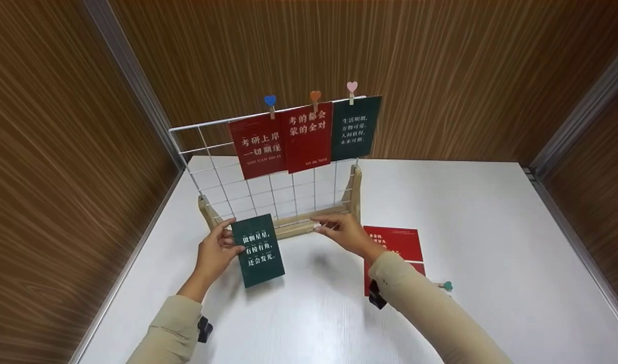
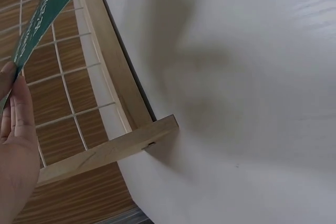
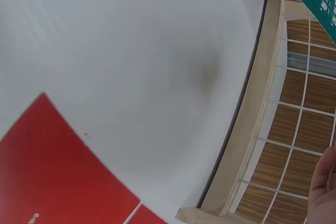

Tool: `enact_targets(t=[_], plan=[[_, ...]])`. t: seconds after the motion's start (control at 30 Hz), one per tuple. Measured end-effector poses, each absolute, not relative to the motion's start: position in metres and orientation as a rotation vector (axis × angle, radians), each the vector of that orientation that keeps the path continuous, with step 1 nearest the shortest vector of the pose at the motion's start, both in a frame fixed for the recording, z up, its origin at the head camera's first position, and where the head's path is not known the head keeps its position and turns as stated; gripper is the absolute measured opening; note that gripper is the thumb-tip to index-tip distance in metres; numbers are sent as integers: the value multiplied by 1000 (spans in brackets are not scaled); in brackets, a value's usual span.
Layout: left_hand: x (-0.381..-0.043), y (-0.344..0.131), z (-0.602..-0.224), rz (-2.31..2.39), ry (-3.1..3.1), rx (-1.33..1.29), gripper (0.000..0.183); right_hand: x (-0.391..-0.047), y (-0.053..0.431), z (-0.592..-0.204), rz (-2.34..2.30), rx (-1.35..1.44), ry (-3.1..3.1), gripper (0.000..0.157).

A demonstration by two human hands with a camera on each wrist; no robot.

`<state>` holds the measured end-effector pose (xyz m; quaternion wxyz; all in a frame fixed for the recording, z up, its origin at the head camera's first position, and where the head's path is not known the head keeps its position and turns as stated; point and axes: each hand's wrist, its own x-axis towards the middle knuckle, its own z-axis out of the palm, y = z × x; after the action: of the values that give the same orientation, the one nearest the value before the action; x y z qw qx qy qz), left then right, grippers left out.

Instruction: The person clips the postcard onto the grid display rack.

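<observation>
In the head view my left hand [image 1: 215, 255] pinches a dark green card [image 1: 258, 270] with white writing by its left edge. The card stands tilted in front of a white wire grid rack [image 1: 219, 174]. My right hand [image 1: 346, 235] is at the lower right of the grid, thumb and forefinger brought near each other; I cannot tell whether something small is between them. Clipped along the grid's top are two red cards [image 1: 260, 169] and a green card [image 1: 357, 129], under clothespins with a blue heart [image 1: 270, 100], an orange heart [image 1: 315, 95] and a pink heart [image 1: 352, 87].
Wooden feet and a wooden base bar [image 1: 294, 231] carry the grid on the white table [image 1: 470, 202]. Red cards [image 1: 402, 242] lie under my right forearm, with a green heart clothespin [image 1: 447, 286] beside them. Wood-grain panels [image 1: 440, 76] close in the back and sides.
</observation>
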<state>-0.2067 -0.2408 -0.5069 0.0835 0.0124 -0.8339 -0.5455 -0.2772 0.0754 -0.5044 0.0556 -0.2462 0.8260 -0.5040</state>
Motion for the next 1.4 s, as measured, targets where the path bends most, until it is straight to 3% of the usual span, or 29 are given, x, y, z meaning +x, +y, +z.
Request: enact_targets(t=[0.67, 1.4], plan=[[-204, -265, -475, -1469, -2505, 72, 69, -284, 37, -449, -1401, -889, 2500, 32], [-200, -289, -429, -1354, -2401, -68, 65, -287, -5, -386, -1462, -1079, 2458, 32]])
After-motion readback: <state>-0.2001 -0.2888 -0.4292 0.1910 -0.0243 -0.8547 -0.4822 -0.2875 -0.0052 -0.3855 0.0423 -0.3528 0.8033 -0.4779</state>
